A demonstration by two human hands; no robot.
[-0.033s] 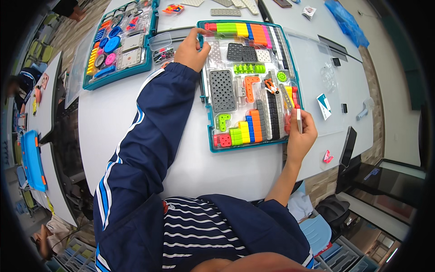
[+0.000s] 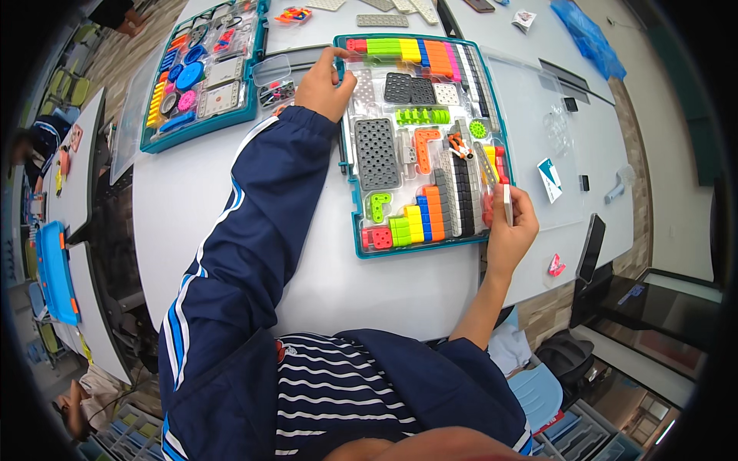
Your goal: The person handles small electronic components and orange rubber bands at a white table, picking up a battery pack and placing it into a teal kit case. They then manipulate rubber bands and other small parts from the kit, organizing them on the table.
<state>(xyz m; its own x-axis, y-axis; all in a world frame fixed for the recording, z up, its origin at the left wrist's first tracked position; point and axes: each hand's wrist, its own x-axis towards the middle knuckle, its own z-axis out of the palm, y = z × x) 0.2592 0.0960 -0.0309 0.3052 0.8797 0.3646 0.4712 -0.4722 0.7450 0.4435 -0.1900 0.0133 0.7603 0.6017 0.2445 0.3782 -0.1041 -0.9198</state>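
Observation:
A teal-rimmed case (image 2: 424, 250) of colourful building pieces lies in front of me. At its far left corner is my left hand (image 2: 326, 84), index finger stretched to the rim beside a red block (image 2: 357, 46), thumb apart from it. My right hand (image 2: 513, 229) pinches a thin whitish plate piece (image 2: 507, 204) upright at the case's near right edge. Inside the case are a dark grey perforated plate (image 2: 377, 154), an orange angle piece (image 2: 424, 150), a green gear (image 2: 478, 129), and a small orange-and-white figure (image 2: 460, 146). Block rows run along the far and near sides.
A second teal case (image 2: 201, 129) of parts stands at the far left, with a small clear box (image 2: 274, 71) beside it. Right of my case lie a white card (image 2: 549, 181), a pink scrap (image 2: 556, 266) and a blue plastic bag (image 2: 589, 38). A dark screen (image 2: 590, 247) stands at the right.

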